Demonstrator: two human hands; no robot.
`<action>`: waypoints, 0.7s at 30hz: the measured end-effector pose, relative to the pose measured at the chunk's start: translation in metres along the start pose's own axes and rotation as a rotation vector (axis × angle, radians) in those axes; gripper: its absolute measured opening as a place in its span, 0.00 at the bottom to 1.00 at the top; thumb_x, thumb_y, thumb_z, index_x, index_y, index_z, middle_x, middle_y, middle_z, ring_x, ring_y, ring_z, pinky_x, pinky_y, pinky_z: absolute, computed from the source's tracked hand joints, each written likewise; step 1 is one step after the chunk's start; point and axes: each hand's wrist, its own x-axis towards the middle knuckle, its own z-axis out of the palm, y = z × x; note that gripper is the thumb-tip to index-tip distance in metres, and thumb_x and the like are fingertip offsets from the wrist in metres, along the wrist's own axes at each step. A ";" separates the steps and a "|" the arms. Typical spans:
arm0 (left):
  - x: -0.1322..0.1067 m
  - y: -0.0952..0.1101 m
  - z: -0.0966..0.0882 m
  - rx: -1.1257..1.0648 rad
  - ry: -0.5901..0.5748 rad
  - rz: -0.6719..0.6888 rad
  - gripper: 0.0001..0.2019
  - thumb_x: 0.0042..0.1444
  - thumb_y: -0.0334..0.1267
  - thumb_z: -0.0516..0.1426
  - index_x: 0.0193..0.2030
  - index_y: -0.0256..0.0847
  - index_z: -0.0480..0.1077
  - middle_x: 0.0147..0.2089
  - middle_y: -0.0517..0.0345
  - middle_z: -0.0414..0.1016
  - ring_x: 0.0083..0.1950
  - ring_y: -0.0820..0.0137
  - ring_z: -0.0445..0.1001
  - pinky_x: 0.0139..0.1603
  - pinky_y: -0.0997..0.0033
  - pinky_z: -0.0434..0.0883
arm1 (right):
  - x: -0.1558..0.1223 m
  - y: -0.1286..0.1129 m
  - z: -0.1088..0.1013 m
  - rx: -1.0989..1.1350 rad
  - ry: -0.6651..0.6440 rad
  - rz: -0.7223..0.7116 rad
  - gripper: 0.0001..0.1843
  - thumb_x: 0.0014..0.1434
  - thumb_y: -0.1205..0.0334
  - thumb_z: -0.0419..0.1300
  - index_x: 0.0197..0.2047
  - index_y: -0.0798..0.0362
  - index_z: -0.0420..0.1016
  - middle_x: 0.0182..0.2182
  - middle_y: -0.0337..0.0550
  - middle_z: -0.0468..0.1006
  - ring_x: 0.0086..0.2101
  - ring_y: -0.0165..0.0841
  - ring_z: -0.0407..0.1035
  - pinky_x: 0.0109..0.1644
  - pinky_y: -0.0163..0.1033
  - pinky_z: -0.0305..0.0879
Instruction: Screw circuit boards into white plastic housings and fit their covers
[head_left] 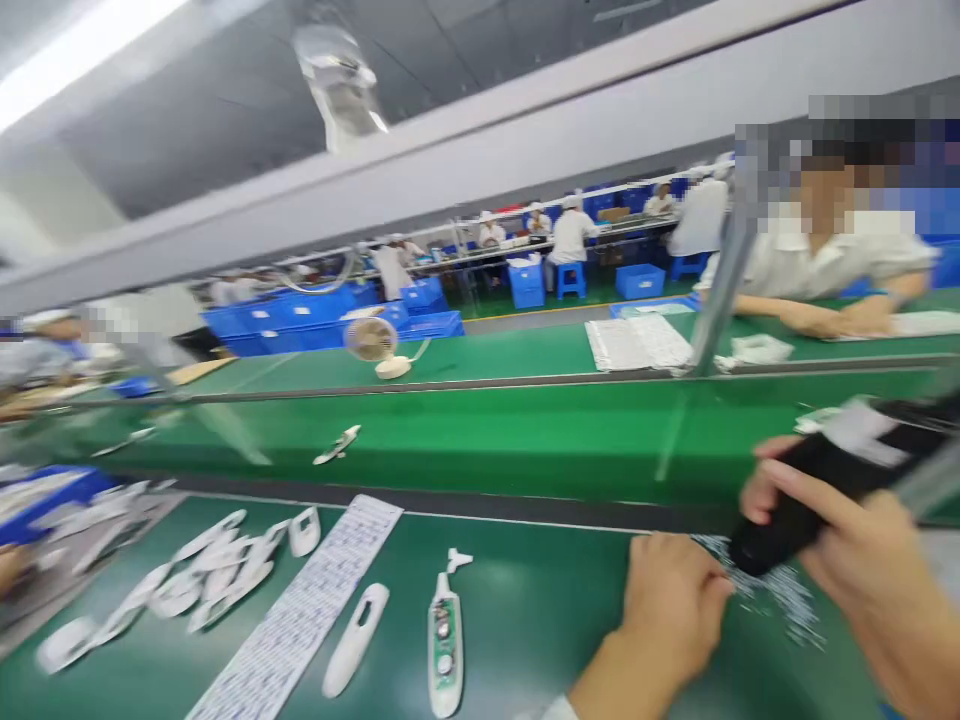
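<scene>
My right hand (847,560) is shut around a black handheld tool (795,505), which has a white label band near its far end. The tool's lower tip points down at a glittering strip of tiny silvery parts (772,585) on the green bench mat (540,620). My left hand (671,600) rests curled on the mat, its fingertips at the edge of that strip. Whether it holds anything is hidden. Further left lie an open white device casing with a green circuit board (445,640), a white casing half (356,640), a printed label sheet (300,610) and a heap of white casing shells (202,575).
A green conveyor belt (465,440) runs across beyond the bench, behind a transparent panel, with a white part on it. A blue tray (52,505) sits at the left. A co-worker (817,260) works across the belt. Several workers, blue crates and a small fan (373,345) lie beyond.
</scene>
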 end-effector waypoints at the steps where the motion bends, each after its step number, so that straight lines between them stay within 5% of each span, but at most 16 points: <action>1: 0.001 0.002 -0.003 -0.028 0.024 -0.012 0.10 0.62 0.43 0.64 0.48 0.46 0.75 0.48 0.58 0.81 0.51 0.59 0.76 0.53 0.56 0.69 | 0.000 -0.005 0.002 0.029 -0.021 0.013 0.16 0.44 0.53 0.76 0.34 0.49 0.80 0.17 0.43 0.70 0.17 0.37 0.66 0.21 0.42 0.62; 4: 0.008 0.004 -0.012 -0.087 0.063 -0.041 0.19 0.57 0.40 0.68 0.54 0.44 0.72 0.53 0.54 0.79 0.54 0.56 0.74 0.56 0.51 0.69 | 0.007 -0.010 0.001 0.060 -0.041 -0.003 0.17 0.49 0.53 0.74 0.38 0.50 0.76 0.18 0.38 0.71 0.18 0.35 0.66 0.22 0.39 0.62; 11: 0.012 0.004 -0.017 -0.073 0.041 -0.002 0.09 0.63 0.36 0.62 0.50 0.44 0.72 0.49 0.55 0.79 0.52 0.58 0.75 0.55 0.52 0.70 | 0.013 -0.016 -0.008 0.091 -0.027 -0.061 0.13 0.54 0.56 0.70 0.39 0.52 0.74 0.18 0.35 0.72 0.18 0.33 0.66 0.23 0.38 0.63; 17: 0.011 0.005 -0.018 -0.087 0.059 0.070 0.11 0.66 0.35 0.59 0.55 0.45 0.72 0.52 0.55 0.79 0.54 0.59 0.75 0.55 0.55 0.71 | 0.011 -0.018 -0.003 0.129 -0.046 -0.042 0.12 0.54 0.56 0.69 0.39 0.51 0.74 0.18 0.34 0.72 0.17 0.33 0.65 0.22 0.38 0.63; 21: 0.012 0.004 -0.018 -0.112 0.082 0.128 0.07 0.68 0.34 0.55 0.49 0.43 0.73 0.49 0.55 0.80 0.52 0.61 0.76 0.54 0.57 0.70 | 0.010 -0.016 0.002 0.173 -0.100 -0.025 0.12 0.55 0.57 0.70 0.39 0.52 0.74 0.18 0.35 0.73 0.17 0.33 0.66 0.23 0.37 0.63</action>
